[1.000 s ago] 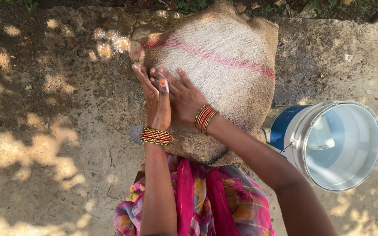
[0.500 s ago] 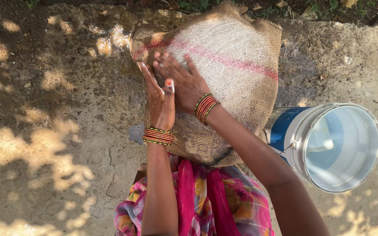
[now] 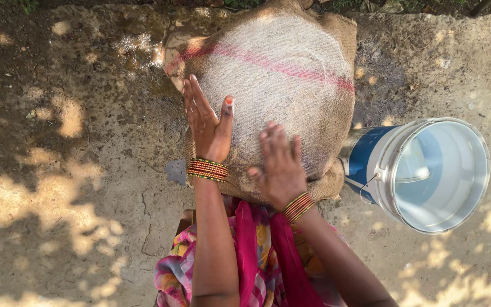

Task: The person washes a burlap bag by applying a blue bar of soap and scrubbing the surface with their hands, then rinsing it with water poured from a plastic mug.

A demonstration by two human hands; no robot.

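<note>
A bulging burlap sack (image 3: pixel 282 79) with a red stripe lies on rough concrete ground in front of me. My left hand (image 3: pixel 207 122) rests flat on the sack's left edge, fingers spread, with red and green bangles at the wrist. My right hand (image 3: pixel 279 165) lies palm down on the near part of the sack, fingers apart, holding nothing. A pink patterned garment (image 3: pixel 257 256) covers my lap just below the sack.
An empty blue and silver metal bucket (image 3: pixel 427 173) lies tipped on its side at the right, touching the sack. Cracked concrete ground (image 3: pixel 75 170) with dappled shade spreads to the left. Soil and leaves edge the far side.
My right hand has slid from the sack's upper left back toward me onto its near part. My left hand has stayed on the left edge.
</note>
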